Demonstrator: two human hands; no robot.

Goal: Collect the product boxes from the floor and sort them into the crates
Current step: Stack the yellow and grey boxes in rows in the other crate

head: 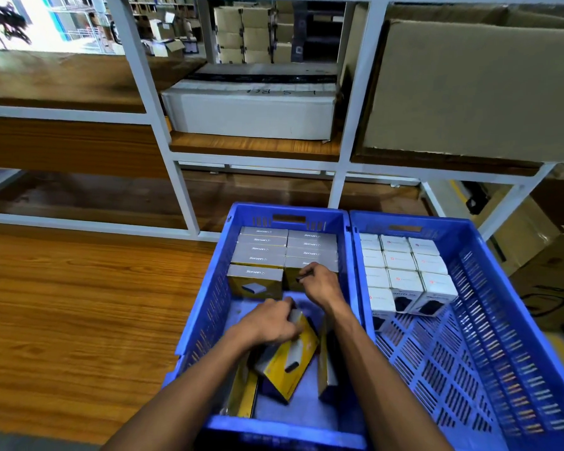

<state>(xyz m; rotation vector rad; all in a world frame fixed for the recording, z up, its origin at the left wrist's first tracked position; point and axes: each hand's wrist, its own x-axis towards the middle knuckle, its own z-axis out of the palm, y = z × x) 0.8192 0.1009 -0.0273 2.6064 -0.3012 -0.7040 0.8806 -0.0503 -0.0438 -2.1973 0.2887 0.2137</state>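
His left hand (271,320) grips a yellow box (290,362) in the left crate (202,307). His right hand (319,283), at one o'clock, pinches something dark, too small to identify.

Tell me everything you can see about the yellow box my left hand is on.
The yellow box looks like printed cardboard, with a grey end flap and a picture of a dark and white device on its face. It lies tilted in the near part of the left blue crate, leaning on other loose yellow boxes. The left hand grips its upper grey end; the right hand does not touch it.
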